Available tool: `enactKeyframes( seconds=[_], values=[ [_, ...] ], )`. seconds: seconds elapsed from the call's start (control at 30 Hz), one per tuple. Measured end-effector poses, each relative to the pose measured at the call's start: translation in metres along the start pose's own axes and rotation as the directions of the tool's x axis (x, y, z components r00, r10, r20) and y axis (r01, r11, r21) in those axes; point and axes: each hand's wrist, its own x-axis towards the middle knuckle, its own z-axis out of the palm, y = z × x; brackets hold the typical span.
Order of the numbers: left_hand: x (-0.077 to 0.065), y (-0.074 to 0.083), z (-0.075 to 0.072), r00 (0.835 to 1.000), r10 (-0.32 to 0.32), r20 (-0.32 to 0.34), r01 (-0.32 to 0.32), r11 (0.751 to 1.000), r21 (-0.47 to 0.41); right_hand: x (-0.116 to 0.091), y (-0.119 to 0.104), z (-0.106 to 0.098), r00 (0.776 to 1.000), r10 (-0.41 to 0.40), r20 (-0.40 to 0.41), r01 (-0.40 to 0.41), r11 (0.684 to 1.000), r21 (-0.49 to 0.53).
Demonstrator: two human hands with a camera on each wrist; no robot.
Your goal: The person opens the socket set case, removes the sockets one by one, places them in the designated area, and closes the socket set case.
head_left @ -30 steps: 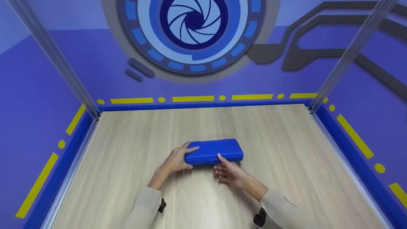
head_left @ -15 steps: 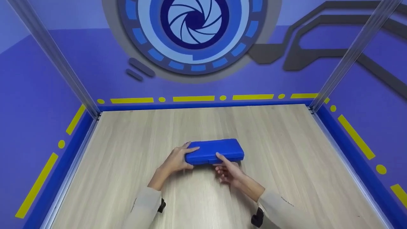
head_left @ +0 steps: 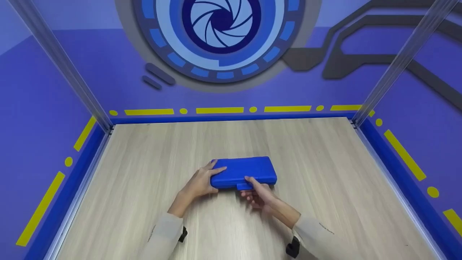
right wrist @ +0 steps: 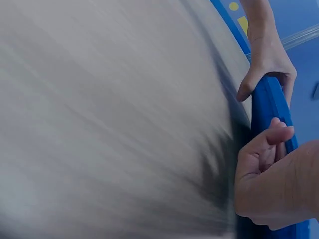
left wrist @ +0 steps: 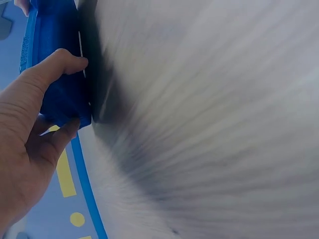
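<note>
A flat blue plastic case (head_left: 243, 169) lies across the middle of the table, its lid down. At its front edge a small blue latch (head_left: 243, 186) sticks out. My left hand (head_left: 199, 181) grips the case's left end; in the left wrist view, that hand's thumb (left wrist: 72, 62) lies along the case's side. My right hand (head_left: 265, 195) has its thumb on the front edge beside the latch, with its fingers curled below. The right wrist view shows the right hand (right wrist: 271, 184) close against the case (right wrist: 264, 107); its fingertips are partly hidden.
The wooden table (head_left: 151, 155) is bordered by metal rails and purple-blue walls (head_left: 90, 76) at the back and both sides. Metal posts (head_left: 68, 72) rise at the back corners. Beige sleeves (head_left: 164, 231) with black straps cover both forearms.
The latch at the case's front edge has swung outward under my right thumb. My left hand keeps its grip on the left end, and the case stays nearly in place.
</note>
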Motion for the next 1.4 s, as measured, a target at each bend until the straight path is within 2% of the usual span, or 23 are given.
enactKeyframes(
  seconds=[0.13,0.23,0.33,0.4,0.5,0.6,0.7,0.8,0.87,1.0,1.1,1.23,1.4],
  values=[
    [-0.003,0.004,0.0,1.0,0.007,0.024,-0.008,0.999,0.04,-0.003,0.0,-0.014,0.996,0.051,0.067,-0.047,0.997,-0.058],
    [-0.005,0.004,0.001,0.999,0.011,0.036,-0.014,0.998,0.062,-0.007,-0.003,-0.029,0.991,0.06,0.119,-0.044,0.99,-0.134],
    [-0.007,0.003,0.001,0.999,0.017,0.045,-0.021,0.996,0.084,-0.013,-0.01,-0.048,0.982,0.041,0.186,0.002,0.973,-0.229],
    [-0.008,0.002,0.001,0.999,0.022,0.05,-0.027,0.995,0.099,-0.017,-0.016,-0.062,0.974,-0.005,0.225,0.073,0.953,-0.294],
    [-0.01,0.002,0.0,0.998,0.031,0.047,-0.036,0.993,0.111,-0.022,-0.028,-0.082,0.965,-0.115,0.234,0.197,0.911,-0.364],
    [-0.012,0.002,-0.001,0.998,0.047,0.043,-0.052,0.992,0.116,-0.023,-0.036,-0.098,0.952,-0.25,0.176,0.301,0.872,-0.387],
    [-0.014,0.001,-0.002,0.998,0.052,0.027,-0.055,0.991,0.121,-0.018,-0.039,-0.109,0.912,-0.393,0.118,0.403,0.805,-0.435],
    [-0.014,-0.002,-0.003,0.999,0.034,0.002,-0.034,0.994,0.107,-0.011,-0.035,-0.115,0.868,-0.49,0.08,0.457,0.726,-0.514],
    [-0.013,-0.004,-0.003,1.0,0.016,-0.008,-0.016,0.998,0.065,-0.008,-0.031,-0.115,0.857,-0.509,0.077,0.459,0.689,-0.561],
    [-0.008,-0.007,-0.003,0.999,-0.036,0.019,0.037,0.997,-0.065,-0.004,-0.024,-0.113,0.855,-0.492,0.164,0.483,0.639,-0.598],
    [-0.004,-0.01,-0.003,0.997,-0.063,0.044,0.068,0.989,-0.128,-0.003,-0.021,-0.109,0.829,-0.511,0.228,0.53,0.587,-0.611],
    [0.0,-0.012,-0.004,0.998,-0.054,0.039,0.059,0.986,-0.156,-0.002,-0.02,-0.105,0.797,-0.555,0.239,0.562,0.535,-0.631],
    [0.002,-0.014,-0.006,0.999,-0.029,0.015,0.031,0.978,-0.205,-0.002,-0.02,-0.104,0.771,-0.582,0.256,0.59,0.505,-0.629]
  ],
)
